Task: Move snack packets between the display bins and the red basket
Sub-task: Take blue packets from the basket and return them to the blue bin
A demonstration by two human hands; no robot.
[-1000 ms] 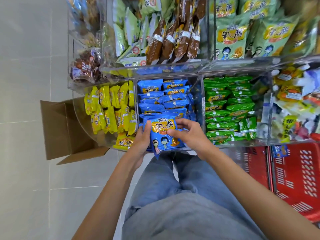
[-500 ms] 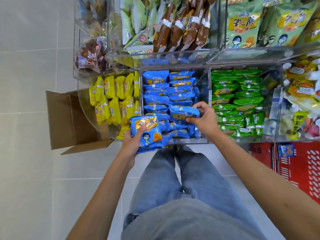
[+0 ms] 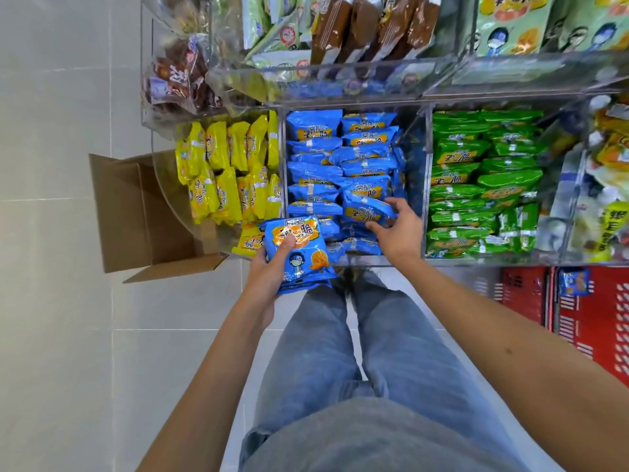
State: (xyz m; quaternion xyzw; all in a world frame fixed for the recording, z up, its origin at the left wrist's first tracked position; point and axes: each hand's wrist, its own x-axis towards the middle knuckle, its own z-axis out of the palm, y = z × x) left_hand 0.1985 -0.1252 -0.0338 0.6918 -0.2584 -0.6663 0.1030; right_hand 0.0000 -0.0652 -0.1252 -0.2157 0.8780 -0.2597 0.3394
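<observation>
Nearest, the left hand (image 3: pixel 269 281) grips a small stack of glossy blue snack packets (image 3: pixel 299 257), thumb across the top one. Beyond, the right hand (image 3: pixel 398 233) pinches one blue foil packet (image 3: pixel 366 211) lying in the middle clear acrylic display bin (image 3: pixel 424 165). Whether it is going in or coming out is hard to tell. Either way, the next move needs a clean single-packet grip. The red slotted plastic basket (image 3: pixel 599 321) sits well apart from both hands, rightward.

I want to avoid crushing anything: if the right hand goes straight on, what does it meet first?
Probably the stacked blue packets beyond the held packet in the right hand; depth is unclear.
</observation>
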